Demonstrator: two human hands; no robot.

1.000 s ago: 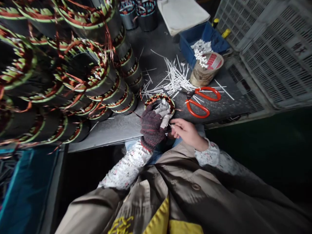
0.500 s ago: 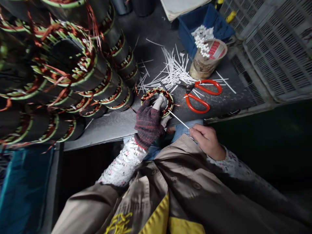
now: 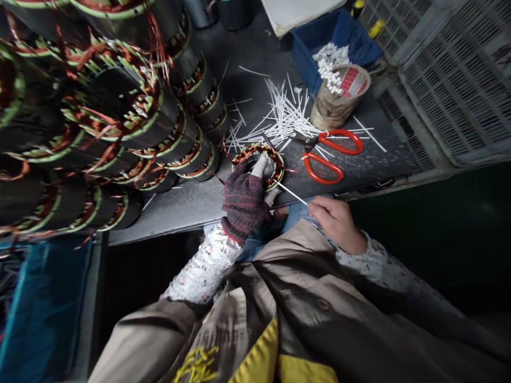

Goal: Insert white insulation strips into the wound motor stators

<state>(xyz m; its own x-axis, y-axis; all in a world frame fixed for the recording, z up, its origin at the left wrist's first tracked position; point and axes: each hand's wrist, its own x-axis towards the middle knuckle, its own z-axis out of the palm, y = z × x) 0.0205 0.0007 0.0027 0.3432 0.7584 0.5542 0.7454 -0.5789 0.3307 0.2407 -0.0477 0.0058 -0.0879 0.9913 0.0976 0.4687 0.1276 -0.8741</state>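
A motor stator (image 3: 258, 158) wound with copper wire and green insulation stands at the near edge of the dark bench (image 3: 191, 205). My left hand (image 3: 245, 199), in a dark knitted glove with taped fingertips, grips the stator's near rim, fingers inside its bore. My bare right hand (image 3: 334, 219) is closed in a pinch on the end of a thin white strip (image 3: 292, 194). The strip runs up and left to the stator, just right of my left fingers.
Many wound stators (image 3: 120, 106) are stacked at the left. Loose white strips (image 3: 285, 119) lie behind the stator, with red-handled scissors (image 3: 329, 154), a tape roll (image 3: 339, 96) and a blue bin (image 3: 339, 42) of white pieces. Grey plastic crates (image 3: 451, 74) stand at the right.
My right hand went from beside my left hand down and right, drawing the white strip out of the stator. My left hand stayed on the stator.
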